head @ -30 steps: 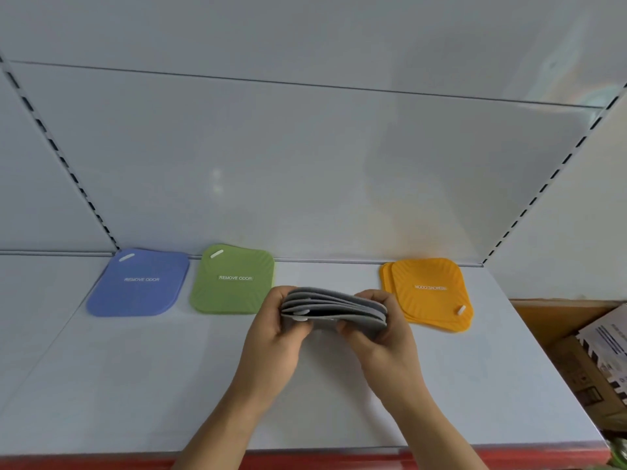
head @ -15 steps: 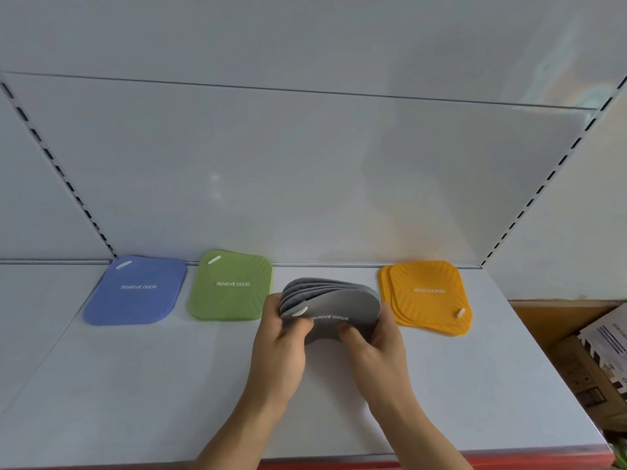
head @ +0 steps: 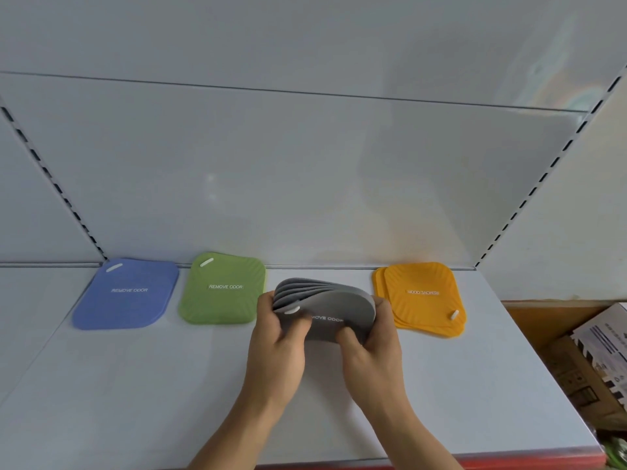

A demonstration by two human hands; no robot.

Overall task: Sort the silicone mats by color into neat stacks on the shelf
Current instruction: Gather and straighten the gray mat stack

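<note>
Both hands, left hand (head: 276,337) and right hand (head: 368,347), hold a closed grip on fanned grey mats (head: 325,305); green mat (head: 222,290) just left, orange stack (head: 422,296) just right.

A single head-worn wide-angle view looks forward and down, close over a white shelf (head: 135,385) (its back panel (head: 305,181) fills the upper frame); no second view.

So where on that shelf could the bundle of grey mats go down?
Bare shelf shows between the green silicone mat and the orange mat stack, under the grey mats, plus the front strip. The back row is crowded.
</note>
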